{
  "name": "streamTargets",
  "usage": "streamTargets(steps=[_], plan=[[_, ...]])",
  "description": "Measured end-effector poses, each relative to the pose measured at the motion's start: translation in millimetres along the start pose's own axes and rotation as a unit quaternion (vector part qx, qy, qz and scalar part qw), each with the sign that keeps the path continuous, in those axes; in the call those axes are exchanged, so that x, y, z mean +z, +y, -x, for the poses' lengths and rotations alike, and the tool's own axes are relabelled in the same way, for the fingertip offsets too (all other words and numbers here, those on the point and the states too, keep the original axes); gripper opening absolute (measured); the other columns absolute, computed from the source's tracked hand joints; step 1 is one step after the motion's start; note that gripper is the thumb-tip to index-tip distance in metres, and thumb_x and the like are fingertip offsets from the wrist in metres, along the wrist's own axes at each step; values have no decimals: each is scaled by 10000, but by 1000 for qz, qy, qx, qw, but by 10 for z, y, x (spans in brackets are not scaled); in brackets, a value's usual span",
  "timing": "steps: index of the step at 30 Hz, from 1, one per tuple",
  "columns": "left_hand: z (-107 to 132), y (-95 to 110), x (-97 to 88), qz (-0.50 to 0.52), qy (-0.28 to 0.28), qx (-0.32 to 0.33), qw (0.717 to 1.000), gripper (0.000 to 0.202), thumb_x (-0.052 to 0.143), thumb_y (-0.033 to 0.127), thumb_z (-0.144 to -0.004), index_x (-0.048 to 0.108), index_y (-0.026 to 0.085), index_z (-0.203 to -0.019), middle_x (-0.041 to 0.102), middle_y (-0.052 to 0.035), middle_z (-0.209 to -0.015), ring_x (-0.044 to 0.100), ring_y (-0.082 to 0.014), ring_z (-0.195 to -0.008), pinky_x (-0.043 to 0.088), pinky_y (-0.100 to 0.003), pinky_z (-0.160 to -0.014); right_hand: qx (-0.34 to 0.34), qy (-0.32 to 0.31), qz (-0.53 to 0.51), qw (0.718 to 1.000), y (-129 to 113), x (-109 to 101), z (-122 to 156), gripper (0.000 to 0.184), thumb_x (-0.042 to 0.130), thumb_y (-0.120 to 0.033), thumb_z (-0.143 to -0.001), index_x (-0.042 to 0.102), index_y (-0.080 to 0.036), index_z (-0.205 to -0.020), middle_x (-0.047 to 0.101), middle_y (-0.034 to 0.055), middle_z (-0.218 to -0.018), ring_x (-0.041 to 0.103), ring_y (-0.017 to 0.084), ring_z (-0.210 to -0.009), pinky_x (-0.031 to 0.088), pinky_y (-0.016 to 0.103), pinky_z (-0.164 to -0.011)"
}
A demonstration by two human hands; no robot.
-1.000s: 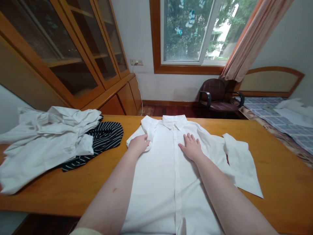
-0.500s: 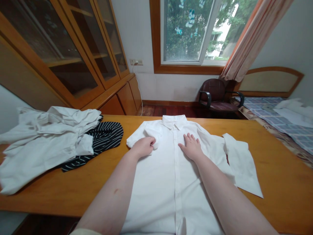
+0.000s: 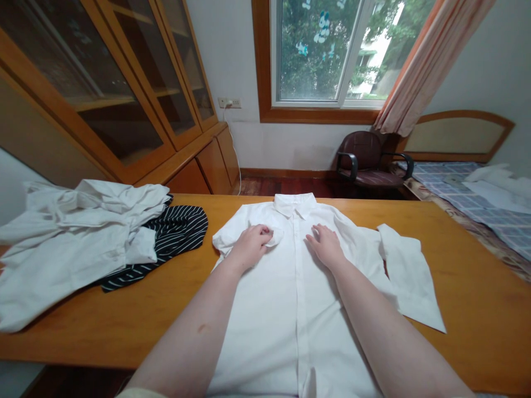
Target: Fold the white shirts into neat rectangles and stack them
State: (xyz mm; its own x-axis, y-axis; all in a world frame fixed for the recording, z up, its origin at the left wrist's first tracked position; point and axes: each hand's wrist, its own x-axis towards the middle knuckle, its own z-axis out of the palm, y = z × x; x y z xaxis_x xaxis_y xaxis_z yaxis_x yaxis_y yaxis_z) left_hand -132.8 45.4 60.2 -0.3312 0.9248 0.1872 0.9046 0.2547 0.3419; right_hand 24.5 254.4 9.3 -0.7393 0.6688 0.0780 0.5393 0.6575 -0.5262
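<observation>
A white long-sleeved shirt [image 3: 269,320] lies front up, its collar at the far side and its button strip running down the middle. The left sleeve [image 3: 275,238] is folded in over the chest, and its end bunches under my left hand [image 3: 253,245]. Those fingers are curled and closed on the white cloth, partly hiding it. On the other side of the buttons, my right hand [image 3: 326,246] rests on the chest, fingers apart and slightly bent, holding nothing. Out to the right, the other sleeve [image 3: 409,271] is bent over itself on the wooden table [image 3: 477,309].
Crumpled white clothing [image 3: 78,254] and a black striped garment [image 3: 182,229] are piled at the table's left. Beyond the table stand a glass-door cabinet [image 3: 166,99], a dark red armchair [image 3: 365,157] and a bed [image 3: 452,182]. A window [image 3: 319,61] is in the far wall.
My left hand has moved slightly right and away from me, bringing the sleeve end nearer the button strip. My right hand's fingers have bent from lying flat.
</observation>
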Motion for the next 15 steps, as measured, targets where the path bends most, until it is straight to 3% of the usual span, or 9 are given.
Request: streamTargets(steps=[3, 7, 10, 15], plan=[[23, 50, -35, 50, 19, 55, 997, 331, 448, 31, -711, 700, 209, -831, 471, -40, -1390, 449, -238, -1236, 284, -410, -1088, -12, 31, -148, 988, 28, 4, -25, 480, 456, -452, -876, 539, -172, -1257, 581, 118, -1266, 508, 242, -1186, 337, 427, -1036], [44, 55, -3, 194, -82, 69, 975, 329, 519, 116, -756, 683, 211, -1025, 430, -36, -1442, 435, -229, -1275, 305, -348, -1086, -45, -13, -268, 962, 27, 10, -11, 489, 460, -481, -874, 512, -222, -1286, 586, 96, -1266, 538, 227, -1156, 394, 421, -1003], [39, 10, 55, 264, -160, 45, 950, 372, 568, 299, -822, 630, 230, -1182, 461, -47, -1422, 444, -233, -1275, 319, -342, -1072, -109, -72, -219, 967, -8, -2, 24, 544, 507, -464, -860, 457, -226, -1346, 532, 104, -1340, 482, 240, -1237, 307, 457, -1073], [29, -44, 90, 324, -186, 34, 927, 310, 552, 367, -852, 686, 244, -1103, 454, -46, -1428, 448, -248, -1272, 328, -355, -1059, -189, -120, -81, 971, -97, -6, 74, 635, 553, -457, -836, 406, -204, -1401, 421, 123, -1439, 273, 307, -1377, 156, 539, -1117]])
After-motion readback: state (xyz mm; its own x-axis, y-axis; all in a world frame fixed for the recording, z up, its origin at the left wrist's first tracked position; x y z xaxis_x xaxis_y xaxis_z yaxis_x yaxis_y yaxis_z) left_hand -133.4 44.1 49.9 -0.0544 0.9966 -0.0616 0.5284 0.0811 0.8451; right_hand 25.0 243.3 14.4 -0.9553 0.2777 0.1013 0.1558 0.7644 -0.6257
